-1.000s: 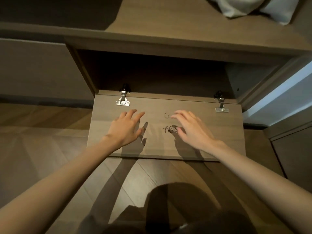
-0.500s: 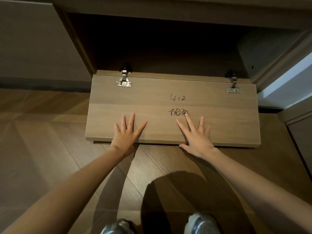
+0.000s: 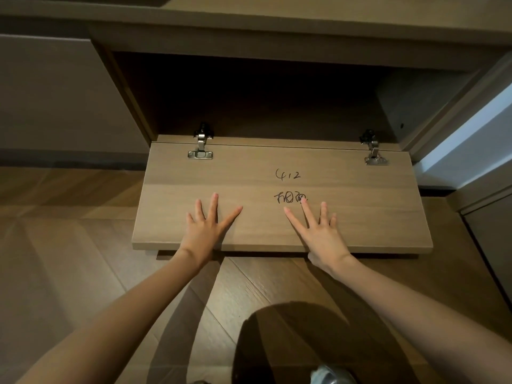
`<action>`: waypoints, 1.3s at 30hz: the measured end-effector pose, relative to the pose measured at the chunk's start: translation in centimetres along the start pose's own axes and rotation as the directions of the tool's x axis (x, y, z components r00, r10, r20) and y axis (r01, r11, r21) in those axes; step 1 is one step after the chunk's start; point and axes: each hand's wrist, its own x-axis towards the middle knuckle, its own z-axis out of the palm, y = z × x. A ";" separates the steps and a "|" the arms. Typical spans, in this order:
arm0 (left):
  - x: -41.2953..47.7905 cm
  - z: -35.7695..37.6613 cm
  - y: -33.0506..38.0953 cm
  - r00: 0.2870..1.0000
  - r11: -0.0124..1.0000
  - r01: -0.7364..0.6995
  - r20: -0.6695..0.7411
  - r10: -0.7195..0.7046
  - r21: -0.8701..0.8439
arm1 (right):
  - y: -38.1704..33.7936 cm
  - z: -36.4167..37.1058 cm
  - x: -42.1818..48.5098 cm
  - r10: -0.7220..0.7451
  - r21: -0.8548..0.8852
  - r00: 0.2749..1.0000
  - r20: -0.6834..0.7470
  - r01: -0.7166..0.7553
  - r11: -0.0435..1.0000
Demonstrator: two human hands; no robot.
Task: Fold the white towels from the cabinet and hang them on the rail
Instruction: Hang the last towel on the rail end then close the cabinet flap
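Towels nowhere visible: by the task, presumably somewhere inside the cabinet (image 3: 249, 101), but too dark in there to tell where, or whether at the back or off to one side. Folded out flat toward the viewer, a drop-down door (image 3: 374, 212), hung on metal hinges (image 3: 201, 147) along its far edge, long axis running left to right. Laid palm-down on its inner face, near the free front edge: left hand (image 3: 206, 227) and right hand (image 3: 322, 235), fingers straight and fanned apart, gripping nothing. Right index fingertip touching the lower line of handwriting (image 3: 289, 197); left hand well apart from it, further left. Both wrists over the front edge, above the wooden floor (image 3: 69, 259). Straight ahead of every fingertip, past the hinge line: the dark opening. Judged from this, reaching in means going forward the way the fingers point, across the door's short side rather than along its length. Neither hand clearly nearer the opening; right fingertips perhaps slightly further forward. Probably wise to lean lightly on the free edge. Folding and hanging not yet begun; rail not in view.
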 end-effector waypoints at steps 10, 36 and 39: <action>-2.4 -10.8 -3.6 0.982 0.994 -0.063 0.174 0.078 -0.092 | 3.1 -11.9 -3.0 -0.182 -0.034 0.977 0.108 0.187 0.982; 2.3 -25.2 -11.8 0.733 0.991 0.137 -0.673 -0.099 0.003 | 11.3 -27.9 1.0 0.050 -0.045 0.796 -0.604 -0.097 0.994; 4.1 -25.7 -12.4 0.746 0.987 0.161 -0.651 -0.140 -0.028 | 11.8 -28.4 2.8 0.105 -0.020 0.800 -0.591 -0.144 0.989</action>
